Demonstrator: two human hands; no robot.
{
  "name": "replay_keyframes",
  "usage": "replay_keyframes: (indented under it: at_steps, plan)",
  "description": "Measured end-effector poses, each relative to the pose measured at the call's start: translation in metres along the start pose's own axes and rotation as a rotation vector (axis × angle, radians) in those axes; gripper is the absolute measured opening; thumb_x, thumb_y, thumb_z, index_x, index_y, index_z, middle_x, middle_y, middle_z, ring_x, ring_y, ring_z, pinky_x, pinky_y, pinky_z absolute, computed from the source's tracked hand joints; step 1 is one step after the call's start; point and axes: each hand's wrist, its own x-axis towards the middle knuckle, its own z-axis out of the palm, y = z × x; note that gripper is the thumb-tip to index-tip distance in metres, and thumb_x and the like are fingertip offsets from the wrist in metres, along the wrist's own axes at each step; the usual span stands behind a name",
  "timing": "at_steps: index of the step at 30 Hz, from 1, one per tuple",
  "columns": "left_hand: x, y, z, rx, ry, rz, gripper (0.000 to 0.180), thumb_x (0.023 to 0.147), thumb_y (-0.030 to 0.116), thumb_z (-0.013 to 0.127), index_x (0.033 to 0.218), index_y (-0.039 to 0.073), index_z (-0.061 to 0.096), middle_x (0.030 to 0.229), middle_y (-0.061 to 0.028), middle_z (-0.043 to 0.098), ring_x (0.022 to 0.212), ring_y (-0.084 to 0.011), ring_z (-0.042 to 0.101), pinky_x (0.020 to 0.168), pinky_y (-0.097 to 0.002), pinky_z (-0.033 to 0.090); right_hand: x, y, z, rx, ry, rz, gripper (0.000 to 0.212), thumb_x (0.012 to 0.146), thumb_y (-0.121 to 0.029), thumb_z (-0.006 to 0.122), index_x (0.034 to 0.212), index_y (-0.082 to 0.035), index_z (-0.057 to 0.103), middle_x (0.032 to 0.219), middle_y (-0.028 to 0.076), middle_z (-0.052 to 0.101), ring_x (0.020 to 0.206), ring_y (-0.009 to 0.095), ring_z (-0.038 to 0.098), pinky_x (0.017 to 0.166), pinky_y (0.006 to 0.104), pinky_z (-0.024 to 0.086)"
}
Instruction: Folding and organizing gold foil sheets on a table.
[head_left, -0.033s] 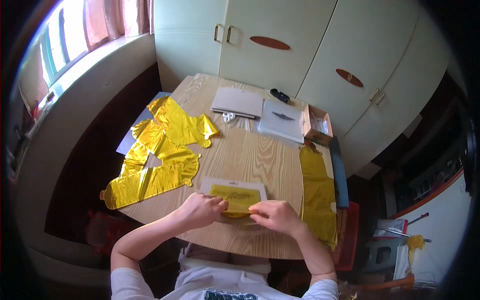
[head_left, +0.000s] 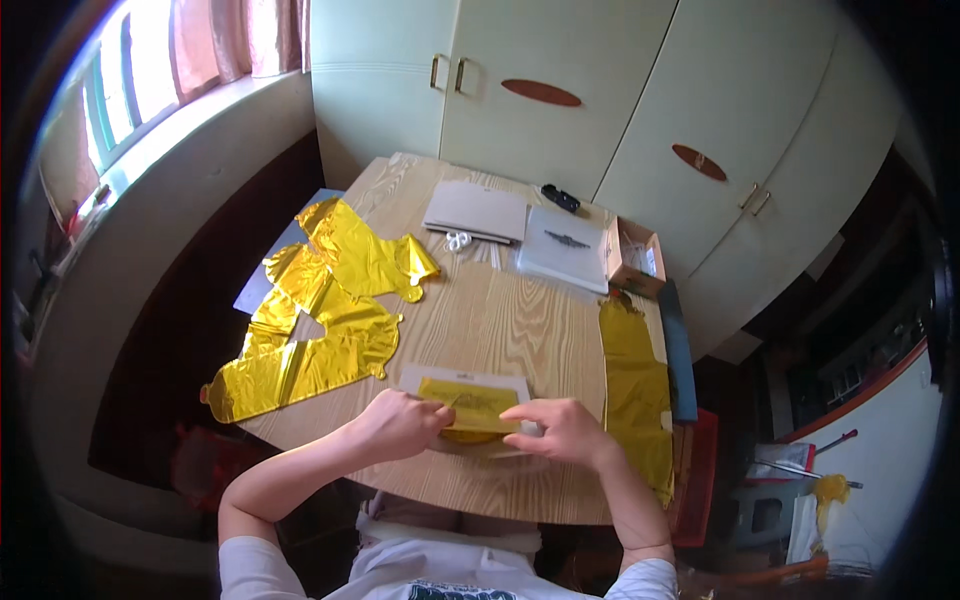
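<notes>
Close to the table's near edge lies a flat, folded gold foil balloon (head_left: 470, 405) on a white card (head_left: 412, 376), with clear plastic around it. My left hand (head_left: 402, 422) is closed, its fingertips pinching the left side of the gold foil. At the right side of the foil, my right hand (head_left: 562, 432) has its thumb and forefinger spread apart, with nothing visibly between them. Part of the foil's lower edge is hidden by the fingers. Several unfolded flat gold balloons (head_left: 345, 335) lie on the left, and another flat gold one (head_left: 637, 400) lies along the right edge.
Toward the back of the wooden table (head_left: 480, 320) are stacked grey-white cards (head_left: 475, 210), a white ribbon roll (head_left: 458, 241), clear plastic bags (head_left: 560, 262), a black object (head_left: 561, 197) and an open wooden box (head_left: 636, 277). Pale cabinets (head_left: 550, 50) stand behind.
My right thumb and forefinger have come apart from the foil's right edge, where they were pinched together. My left hand stays on the foil. The view has shifted slightly.
</notes>
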Motion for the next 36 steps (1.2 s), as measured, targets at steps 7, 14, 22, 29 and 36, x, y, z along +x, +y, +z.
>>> replay_keyframes:
  at_steps: [7,14,22,29,36]
  plan:
    - [0.019,-0.010,-0.066,0.004,-0.286,-0.054,0.031,0.081,0.021,0.061,0.110,0.013,0.067,0.072,-0.0155,0.067,0.064,-0.0342,0.067,0.057,-0.0444,0.054,0.149,0.130,0.004,-0.217,0.108,0.105,0.022,0.089,-0.023,0.059,0.101,-0.010,0.072,0.099,0.013,0.071,0.088,0.030,0.068,0.078,0.0392,0.054]
    - [0.015,-0.028,-0.091,-0.158,-0.368,-0.118,0.020,0.084,0.023,0.057,0.096,0.009,0.064,0.069,-0.0187,0.065,0.065,-0.0394,0.065,0.058,-0.0497,0.052,0.297,0.212,0.065,-0.307,0.260,0.375,0.029,0.083,-0.036,0.067,0.095,-0.011,0.072,0.095,0.013,0.069,0.090,0.033,0.067,0.078,0.0435,0.054]
    - [0.008,-0.038,-0.081,-0.213,-0.323,-0.054,0.017,0.085,0.023,0.057,0.091,0.007,0.062,0.061,-0.0170,0.062,0.056,-0.0383,0.064,0.050,-0.0481,0.051,0.332,0.223,0.094,-0.414,0.319,0.457,0.025,0.077,-0.033,0.072,0.087,-0.010,0.072,0.098,0.013,0.069,0.090,0.031,0.067,0.075,0.0434,0.054]
    - [0.013,-0.039,-0.087,-0.246,-0.343,-0.114,0.018,0.084,0.022,0.055,0.091,0.007,0.064,0.069,-0.0184,0.065,0.065,-0.0388,0.066,0.059,-0.0494,0.053,0.264,0.078,0.001,0.088,0.172,0.093,0.018,0.082,-0.022,0.073,0.086,-0.004,0.071,0.079,0.008,0.067,0.065,0.016,0.062,0.065,0.0309,0.051]
    - [0.013,-0.024,-0.089,-0.182,-0.335,-0.177,0.018,0.083,0.020,0.055,0.089,0.007,0.066,0.074,-0.0193,0.067,0.070,-0.0394,0.066,0.063,-0.0500,0.053,0.131,-0.074,-0.045,-0.133,-0.020,-0.481,0.012,0.074,-0.010,0.075,0.085,-0.010,0.070,0.077,0.003,0.063,0.066,0.019,0.061,0.058,0.0318,0.048]
